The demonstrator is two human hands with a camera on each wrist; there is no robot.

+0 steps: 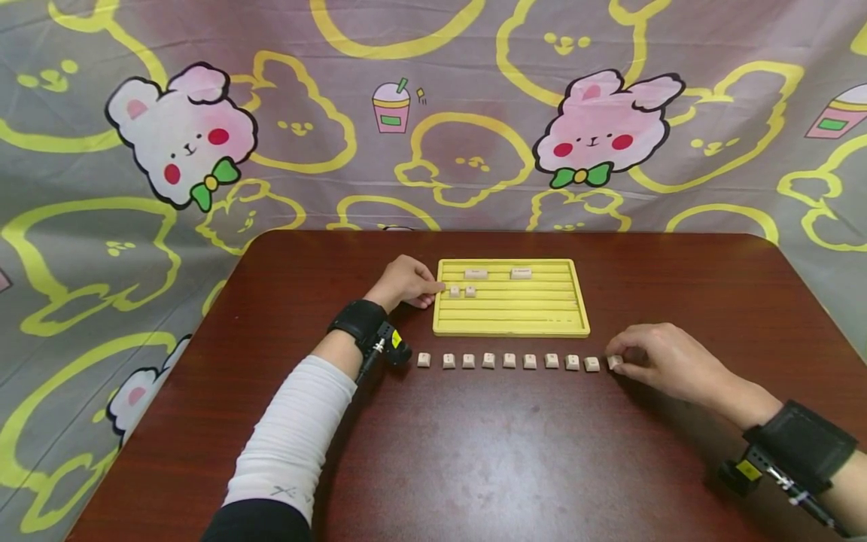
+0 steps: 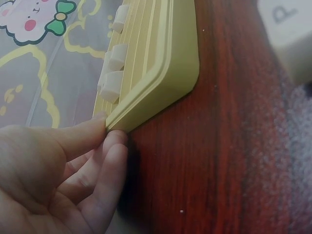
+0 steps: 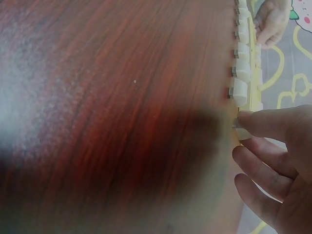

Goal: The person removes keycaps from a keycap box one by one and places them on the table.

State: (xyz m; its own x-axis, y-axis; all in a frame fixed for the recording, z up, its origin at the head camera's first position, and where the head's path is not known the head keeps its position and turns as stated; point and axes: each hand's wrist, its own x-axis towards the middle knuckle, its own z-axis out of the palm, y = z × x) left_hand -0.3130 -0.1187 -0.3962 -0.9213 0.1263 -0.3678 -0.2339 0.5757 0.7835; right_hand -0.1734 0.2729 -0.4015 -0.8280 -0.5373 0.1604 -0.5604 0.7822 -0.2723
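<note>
Plainly, the near left edge of a yellow tray (image 1: 535, 309) is gripped by the left hand (image 1: 405, 283), whose thumb and fingers are clamped on the rim, as is confirmed in the left wrist view; at the right end of a row on the table (image 1: 474, 452), a pale keycap (image 1: 614, 360) is pinched by the right hand (image 1: 667, 361), thumb and finger being closed on its sides; in the right wrist view the lower fingers are seen bent and set apart from it.

The tray is laid flat beyond the row, towards the far side of the table, and is crossed by parallel ridges; on its farthest strip two wide keycaps (image 1: 476, 274) are set well apart, and near the left end of the next strip two small keycaps (image 1: 454, 291) are placed close together, just beside the left hand.

Nine loose keycaps (image 1: 509, 360) are lined up to the left of the pinched one, mostly with narrow gaps between; a letter P can be read on a blurred keycap (image 2: 287, 29) near the left wrist camera (image 1: 396, 346); most other markings are too small to be read.

The left forearm is covered by a white sleeve (image 1: 291, 436); behind the table a cloth (image 1: 467, 162) is hung, printed with rabbits, cups and yellow outlines.
</note>
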